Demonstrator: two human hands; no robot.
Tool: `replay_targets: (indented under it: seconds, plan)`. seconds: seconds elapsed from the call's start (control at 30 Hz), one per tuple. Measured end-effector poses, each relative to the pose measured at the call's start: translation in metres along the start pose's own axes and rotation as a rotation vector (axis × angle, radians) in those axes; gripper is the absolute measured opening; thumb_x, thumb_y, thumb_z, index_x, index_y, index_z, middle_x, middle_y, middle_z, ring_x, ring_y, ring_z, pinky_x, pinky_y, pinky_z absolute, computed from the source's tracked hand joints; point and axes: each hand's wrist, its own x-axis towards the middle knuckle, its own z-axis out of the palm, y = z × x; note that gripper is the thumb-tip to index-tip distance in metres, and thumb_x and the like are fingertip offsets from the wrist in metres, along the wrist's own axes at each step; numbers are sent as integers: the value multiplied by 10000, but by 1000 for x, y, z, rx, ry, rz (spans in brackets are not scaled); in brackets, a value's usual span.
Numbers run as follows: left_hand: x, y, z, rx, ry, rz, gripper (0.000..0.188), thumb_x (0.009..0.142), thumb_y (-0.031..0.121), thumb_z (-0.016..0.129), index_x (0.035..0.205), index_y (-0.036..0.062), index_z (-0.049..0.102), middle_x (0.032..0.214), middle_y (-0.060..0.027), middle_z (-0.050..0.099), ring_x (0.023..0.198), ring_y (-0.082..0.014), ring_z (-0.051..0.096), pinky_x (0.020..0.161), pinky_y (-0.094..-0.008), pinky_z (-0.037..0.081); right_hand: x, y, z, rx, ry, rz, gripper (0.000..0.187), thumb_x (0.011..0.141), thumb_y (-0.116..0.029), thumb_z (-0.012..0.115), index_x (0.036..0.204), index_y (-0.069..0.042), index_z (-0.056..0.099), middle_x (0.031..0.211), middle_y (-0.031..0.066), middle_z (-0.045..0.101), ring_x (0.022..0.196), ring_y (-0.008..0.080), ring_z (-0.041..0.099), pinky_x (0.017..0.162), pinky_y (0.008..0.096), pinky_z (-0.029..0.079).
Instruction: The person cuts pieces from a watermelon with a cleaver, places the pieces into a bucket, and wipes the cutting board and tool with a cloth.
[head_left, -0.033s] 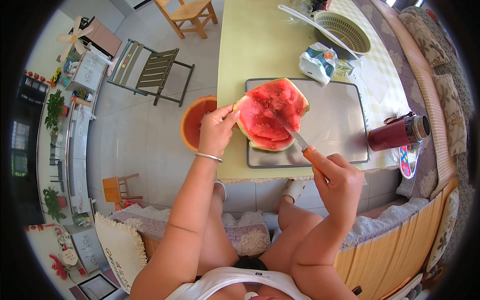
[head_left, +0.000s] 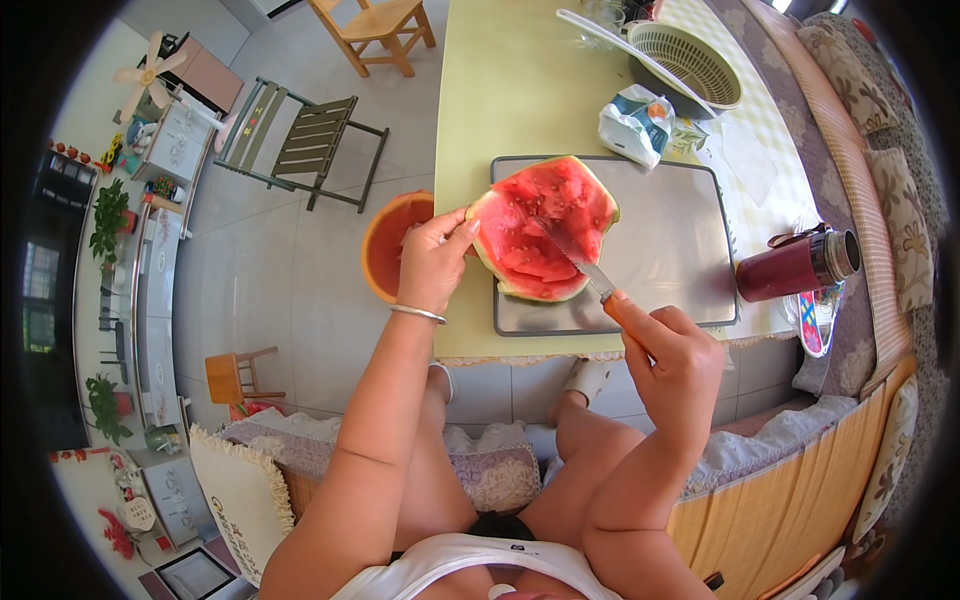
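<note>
A large open piece of watermelon (head_left: pixel 540 265), hollowed and ragged in its red flesh, rests on the metal cutting board (head_left: pixel 665 245). My left hand (head_left: pixel 435 255) pinches its left rim, thumb on the inside. In my right hand (head_left: pixel 670 350) is a serrated knife (head_left: pixel 592 275) with an orange-brown handle. The blade points up and to the left, and its tip lies in the red flesh, so the very end is hidden. Below the table's left edge, beside my left hand, stands an orange bowl (head_left: pixel 385 245), reddish inside.
Behind the board lie a tissue pack (head_left: pixel 637 125) and a green-grey colander (head_left: pixel 690 65) with a long white handle across it. A dark red flask (head_left: pixel 795 268) lies on the table's right side. A folding chair (head_left: pixel 312 140) stands on the floor at left.
The knife and my right hand have shifted very slightly up and to the left. My left hand and the watermelon stay put.
</note>
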Motion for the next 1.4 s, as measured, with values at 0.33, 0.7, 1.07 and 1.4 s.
replay_targets:
  seconds: [0.33, 0.7, 1.07, 1.4]
  plan:
    - [1, -1, -3, -55, -15, -42, 294, 922, 188, 660, 1157, 11, 652, 735, 67, 556, 421, 2, 336, 366, -177, 253, -3, 19, -4, 470, -7, 321, 382, 793, 46, 682, 1171, -14, 680, 783, 68, 682, 629, 72, 537, 580, 224, 450]
    - [3, 1, -1, 30, -56, -8, 367, 932, 201, 658, 1240, 7, 608, 738, 47, 572, 404, -8, 325, 358, -187, 258, 0, 58, -11, 817, -225, 695, 360, 864, -62, 659, 1217, 6, 647, 662, 11, 578, 540, 27, 448, 443, 181, 284]
    - [5, -4, -3, 20, -52, 3, 372, 923, 197, 672, 1242, 16, 609, 703, 53, 573, 399, -5, 318, 357, -189, 253, 0, 56, -8, 780, -216, 679, 363, 857, -42, 651, 1216, 10, 647, 697, 21, 609, 571, 37, 474, 481, 189, 338]
    - [1, -7, -4, -44, -80, -24, 366, 903, 162, 691, 1237, 29, 619, 722, 53, 593, 424, -5, 342, 377, -187, 274, -8, 34, -31, 600, -104, 614, 344, 854, -23, 638, 1193, 35, 653, 782, 38, 655, 604, 65, 515, 540, 209, 396]
